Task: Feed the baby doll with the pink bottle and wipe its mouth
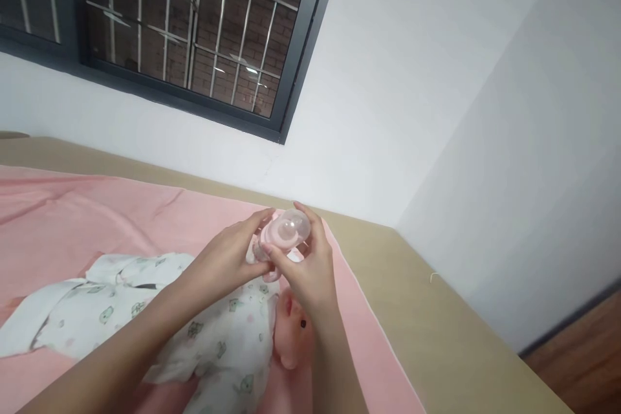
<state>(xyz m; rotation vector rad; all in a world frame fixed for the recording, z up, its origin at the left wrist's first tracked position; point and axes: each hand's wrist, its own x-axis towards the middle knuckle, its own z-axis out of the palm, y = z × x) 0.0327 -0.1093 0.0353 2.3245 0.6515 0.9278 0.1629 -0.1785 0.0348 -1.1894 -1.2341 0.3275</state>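
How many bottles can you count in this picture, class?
1: the bottle is held between the left hand and right hand, above the doll. Others may be hidden.

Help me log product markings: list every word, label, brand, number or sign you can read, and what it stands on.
No text can be read.
Bottle: any markings are too small or blurred to read.
White printed clothes: small green and pink figures; any lettering is too small to read.
Pink cloth and wall: none visible.
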